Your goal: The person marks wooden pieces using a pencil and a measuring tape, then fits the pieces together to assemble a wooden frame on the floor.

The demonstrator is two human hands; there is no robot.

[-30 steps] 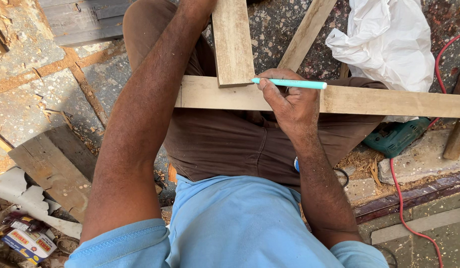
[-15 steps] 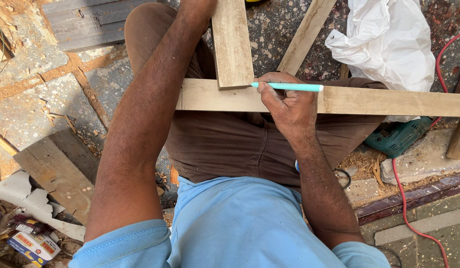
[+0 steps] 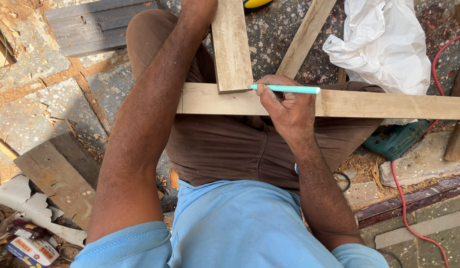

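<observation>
My right hand point(image 3: 287, 106) grips a light turquoise pen point(image 3: 287, 89), its tip at the corner where an upright wooden board point(image 3: 231, 44) lies across a long horizontal wooden board point(image 3: 388, 105) on my lap. My left arm reaches up along the upright board; the left hand itself is cut off by the top edge, where it seems to rest on that board. I wear brown trousers and a light blue shirt.
A second slanted board point(image 3: 305, 37) leans at the top. A white plastic bag point(image 3: 383, 44) lies top right, a green power tool point(image 3: 396, 139) with a red cable point(image 3: 403, 203) at right. Grey planks point(image 3: 96, 25) and wood scraps point(image 3: 56, 173) lie left.
The pen tip has crept slightly left along the upright board's end. The view has shifted a little; the boards stay put.
</observation>
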